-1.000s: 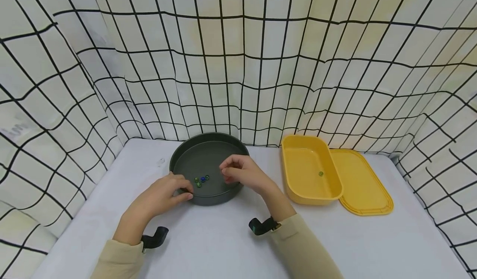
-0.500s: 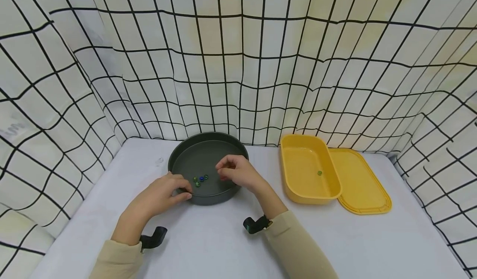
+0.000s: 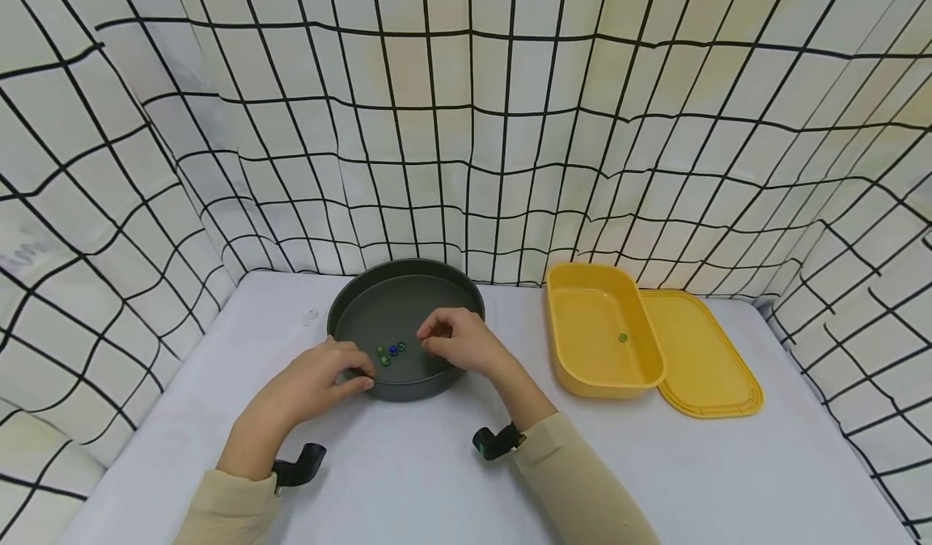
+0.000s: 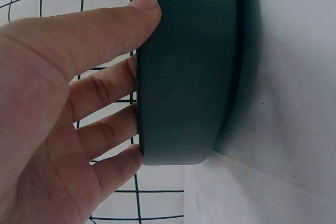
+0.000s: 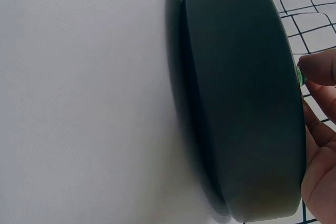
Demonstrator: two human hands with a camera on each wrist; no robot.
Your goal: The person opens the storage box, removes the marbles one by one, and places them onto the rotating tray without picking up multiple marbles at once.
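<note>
We see the person's left grip (image 3: 313, 373) holding the near-left rim of a dark round pan (image 3: 411, 306), thumb on the outside of the wall. The right grip (image 3: 466, 343) hangs over the pan's near-right side, and in the right wrist view we find its thumb and fingers pinching a green marble (image 5: 301, 76) just above the rim.

On the pan's floor, between the two grips, we count a blue marble (image 3: 393, 350) and three greenish ones (image 3: 385, 361) clustered close together. The pan's tall wall stands in the way of both wrist cameras and hides that cluster from them.

To the right of the pan, well apart from it, we have a yellow container (image 3: 607, 387) with one loose marble (image 3: 622, 337) inside. A flat yellow lid (image 3: 709, 359) lies at its right; the container covers the lid's left edge, and we cannot tell whether it rests on it.

A black wrist device (image 3: 300, 466) shows at the left sleeve (image 3: 233, 504), its twin (image 3: 497, 442) at the right. White walls with a black grid (image 3: 472, 108) enclose the white tabletop (image 3: 408, 464) behind and on both sides.
</note>
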